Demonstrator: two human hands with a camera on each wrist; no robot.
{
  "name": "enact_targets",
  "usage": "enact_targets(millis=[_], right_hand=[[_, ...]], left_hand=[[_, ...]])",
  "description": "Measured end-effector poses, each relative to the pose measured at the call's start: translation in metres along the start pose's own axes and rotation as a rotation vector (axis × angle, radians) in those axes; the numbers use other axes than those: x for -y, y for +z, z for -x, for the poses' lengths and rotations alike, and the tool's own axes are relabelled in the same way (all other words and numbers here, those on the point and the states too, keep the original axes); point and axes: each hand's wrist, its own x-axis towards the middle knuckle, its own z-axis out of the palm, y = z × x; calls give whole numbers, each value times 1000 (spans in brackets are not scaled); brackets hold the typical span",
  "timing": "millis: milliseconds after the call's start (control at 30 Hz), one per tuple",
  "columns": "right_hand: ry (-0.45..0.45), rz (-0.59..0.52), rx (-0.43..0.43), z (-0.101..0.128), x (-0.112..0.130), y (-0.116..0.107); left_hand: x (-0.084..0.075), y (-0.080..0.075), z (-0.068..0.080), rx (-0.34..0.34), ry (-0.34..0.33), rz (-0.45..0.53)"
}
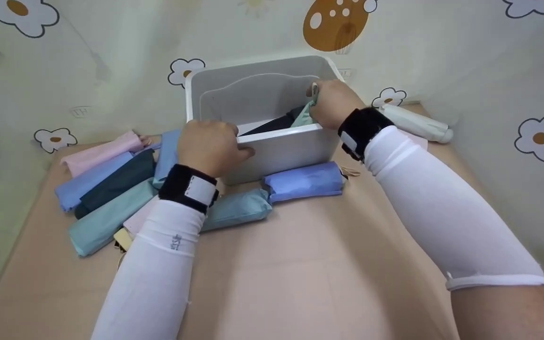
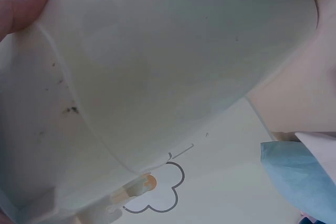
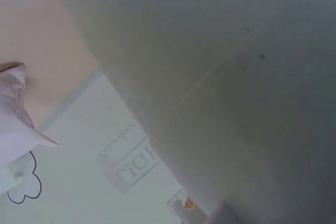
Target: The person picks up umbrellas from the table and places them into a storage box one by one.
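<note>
A grey-white plastic bin [image 1: 291,153] stands at the back of the table. My left hand [image 1: 213,146] grips its front rim at the left, thumb outside and fingers over the edge. In the left wrist view the thumb [image 2: 26,6] lies against the bin wall [image 2: 173,66]. At the right end of the bin, my right hand [image 1: 335,103] pinches a light green folded umbrella [image 1: 305,115] by its upper end, its lower part inside the bin. A dark folded umbrella [image 1: 272,125] lies beside it in there. The bin wall [image 3: 226,93] fills most of the right wrist view.
Several folded umbrellas in pink [image 1: 104,151], blue [image 1: 95,179], dark green [image 1: 116,182] and teal [image 1: 111,217] lie left of the bin. A teal one [image 1: 239,208] and a blue one [image 1: 305,182] lie before it, a white one [image 1: 416,123] to its right. A patterned wall rises behind.
</note>
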Motion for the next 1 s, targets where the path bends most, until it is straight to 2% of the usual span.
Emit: enact_targets(millis=[333, 600, 1000], right_hand=[[43, -87, -37, 4, 1, 1], [13, -44, -52, 3, -1, 2], [36, -41, -42, 5, 0, 4]], left_hand=[[-1, -2, 1, 5, -1, 8], [0, -3, 1, 13, 6, 0], [3, -4, 0, 24, 7, 7]])
